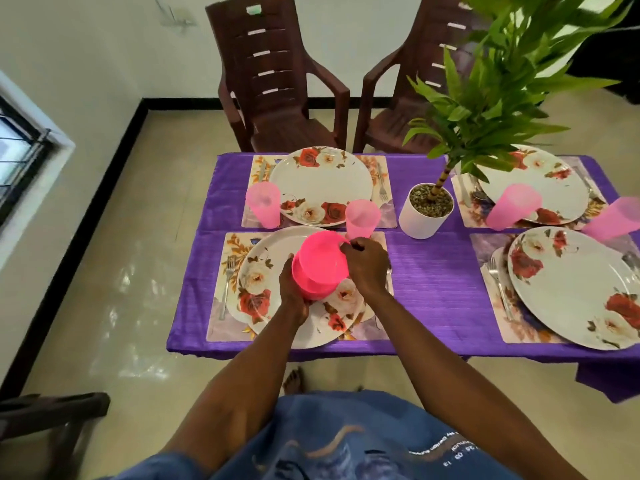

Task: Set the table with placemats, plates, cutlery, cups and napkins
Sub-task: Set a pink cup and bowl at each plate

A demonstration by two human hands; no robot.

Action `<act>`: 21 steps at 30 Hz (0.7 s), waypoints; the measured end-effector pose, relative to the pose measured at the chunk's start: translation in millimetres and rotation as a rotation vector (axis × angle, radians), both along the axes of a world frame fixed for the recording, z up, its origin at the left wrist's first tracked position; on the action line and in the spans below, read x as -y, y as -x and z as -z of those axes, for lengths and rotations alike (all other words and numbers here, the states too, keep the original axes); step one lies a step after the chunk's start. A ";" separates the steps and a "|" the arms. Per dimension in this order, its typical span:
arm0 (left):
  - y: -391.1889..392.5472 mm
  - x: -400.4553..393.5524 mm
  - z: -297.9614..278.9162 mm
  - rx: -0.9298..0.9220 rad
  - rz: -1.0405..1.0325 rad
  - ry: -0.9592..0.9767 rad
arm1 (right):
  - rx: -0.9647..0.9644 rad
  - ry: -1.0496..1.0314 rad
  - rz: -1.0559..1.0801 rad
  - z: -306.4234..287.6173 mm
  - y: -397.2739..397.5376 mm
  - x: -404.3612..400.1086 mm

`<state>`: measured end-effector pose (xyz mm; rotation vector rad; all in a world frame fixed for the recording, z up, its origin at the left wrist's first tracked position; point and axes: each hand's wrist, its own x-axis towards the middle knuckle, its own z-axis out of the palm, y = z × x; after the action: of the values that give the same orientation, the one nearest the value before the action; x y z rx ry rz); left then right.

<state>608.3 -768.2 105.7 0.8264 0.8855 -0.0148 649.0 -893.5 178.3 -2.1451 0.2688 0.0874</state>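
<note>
The left hand [294, 289] grips the stacked pink cups [320, 265] above the near plate [263, 289] while the right hand [367, 265] pinches the top rim. Mats, plates, forks are laid beyond; no napkins are visible.

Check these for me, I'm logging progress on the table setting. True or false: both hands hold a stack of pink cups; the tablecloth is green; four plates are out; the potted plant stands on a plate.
1. Both hands, left hand and right hand, hold the pink cup stack: true.
2. Tablecloth is green: false, purple.
3. Four plates are out: true.
4. Potted plant stands on a plate: false, on the cloth.
</note>
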 end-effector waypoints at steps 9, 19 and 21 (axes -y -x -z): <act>-5.5 -53.4 14.5 0.048 -0.253 -0.045 | -0.013 -0.093 0.143 7.2 -17.2 -12.7; 3.7 -84.0 11.5 0.047 -0.292 -0.107 | -0.288 -0.227 0.211 59.4 -16.4 -33.3; 5.3 -85.2 8.0 0.042 -0.263 -0.089 | -0.307 -0.197 0.212 63.5 -19.5 -35.3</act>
<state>603.1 -683.0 97.7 0.7844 0.9546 0.2729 668.5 -858.2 114.8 -1.8913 0.6385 0.3090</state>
